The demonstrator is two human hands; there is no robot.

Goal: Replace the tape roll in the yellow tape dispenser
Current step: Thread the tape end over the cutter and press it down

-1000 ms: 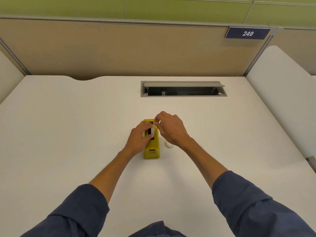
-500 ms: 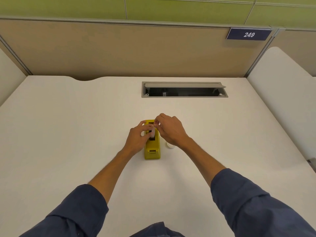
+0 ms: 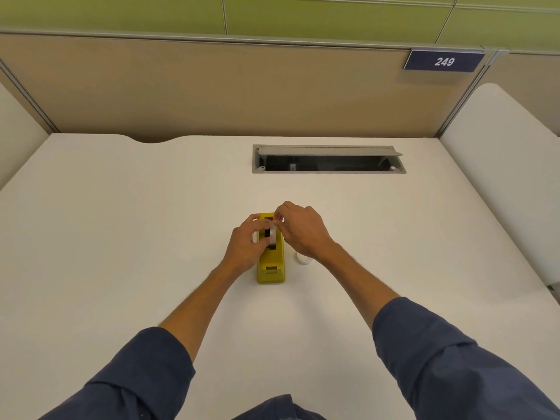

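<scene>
The yellow tape dispenser sits on the white desk, just below the middle of the view. It is a long, smooth, blocky plastic body with rounded corners. Its long axis runs from 12 to 6 o'clock, with the low end and its small rectangular slot toward 6, nearest the person, and the open dark well toward 12.

A white tape roll stands on edge over that well, its thin rim facing up, in line with the dispenser's long axis. The left hand comes in from 7 o'clock and grips the roll, thumb and fingers curled round its side. The right hand comes in from 4 o'clock, its fingertips pinched together at the roll's far upper edge; whether they nip a loose tape end cannot be told.

A second small white ring, matte and round, lies flat on the desk just beside the dispenser at 3 o'clock, half hidden under the right wrist.

A grey rectangular cable hatch with its flap raised lies well apart at 12 o'clock.
</scene>
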